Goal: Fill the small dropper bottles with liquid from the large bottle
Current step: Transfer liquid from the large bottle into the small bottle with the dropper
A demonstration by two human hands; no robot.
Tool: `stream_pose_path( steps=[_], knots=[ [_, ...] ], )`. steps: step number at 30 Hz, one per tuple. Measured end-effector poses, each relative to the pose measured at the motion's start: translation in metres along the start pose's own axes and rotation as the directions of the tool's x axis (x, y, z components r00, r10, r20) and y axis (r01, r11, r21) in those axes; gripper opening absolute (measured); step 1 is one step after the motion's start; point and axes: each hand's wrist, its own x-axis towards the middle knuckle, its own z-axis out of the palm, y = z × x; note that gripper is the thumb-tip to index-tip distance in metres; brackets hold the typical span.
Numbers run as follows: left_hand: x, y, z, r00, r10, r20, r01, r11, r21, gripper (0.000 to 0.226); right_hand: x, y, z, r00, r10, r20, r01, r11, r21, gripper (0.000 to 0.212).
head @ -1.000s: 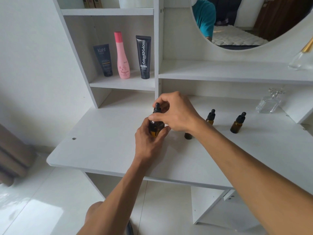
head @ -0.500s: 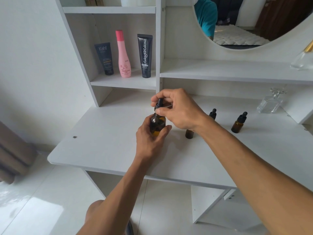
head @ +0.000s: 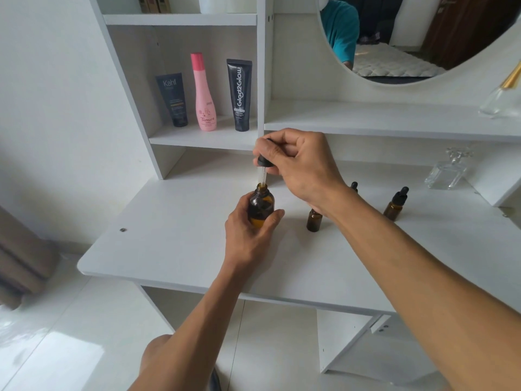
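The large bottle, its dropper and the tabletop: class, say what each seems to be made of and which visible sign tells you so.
Large bottle: probably amber glass, glossy; liquid shows through its dark wall.
Dropper: clear tube, glass or plastic; black matt collar, likely plastic; the bulb is hidden in the right hand.
Tabletop: white smooth board, probably laminated; flat even sheen.

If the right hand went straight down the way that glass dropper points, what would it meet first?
The large amber bottle. The right hand pinches the dropper cap, and the glass tube's tip sits at the bottle's open neck, so it would slide back inside. The left hand holds that bottle upright on the table.
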Motion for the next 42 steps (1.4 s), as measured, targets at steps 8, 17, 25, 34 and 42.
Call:
stream_pose_path(
  steps=[8, 17, 25, 34, 42],
  knots=[
    [0.000, 0.001, 0.000, 1.000, 0.000, -0.009, 0.000, 1.000, 0.007, 0.032, 0.002, 0.006, 0.003, 0.997, -0.061, -0.042, 0.058, 0.996, -0.067, 0.020],
    [0.000, -0.001, 0.000, 1.000, -0.016, 0.005, 0.017, 1.000, -0.016, 0.032, -0.001, 0.014, 0.006, 0.994, -0.097, -0.045, 0.089, 0.982, -0.165, 0.022],
    [-0.001, -0.002, 0.001, 0.999, -0.035, 0.015, 0.036, 0.999, -0.036, 0.033, -0.008, 0.025, 0.010, 0.996, -0.077, -0.050, 0.065, 0.976, -0.206, 0.022],
    [0.000, -0.002, 0.001, 1.000, -0.025, 0.011, 0.025, 0.999, -0.032, 0.034, -0.005, 0.002, 0.002, 0.997, -0.037, -0.070, 0.033, 0.998, -0.056, 0.020],
    [-0.001, 0.000, 0.000, 1.000, -0.020, -0.002, 0.020, 1.000, -0.007, 0.033, 0.002, -0.022, -0.008, 0.989, -0.022, -0.145, 0.035, 0.995, 0.090, 0.019]
  ],
)
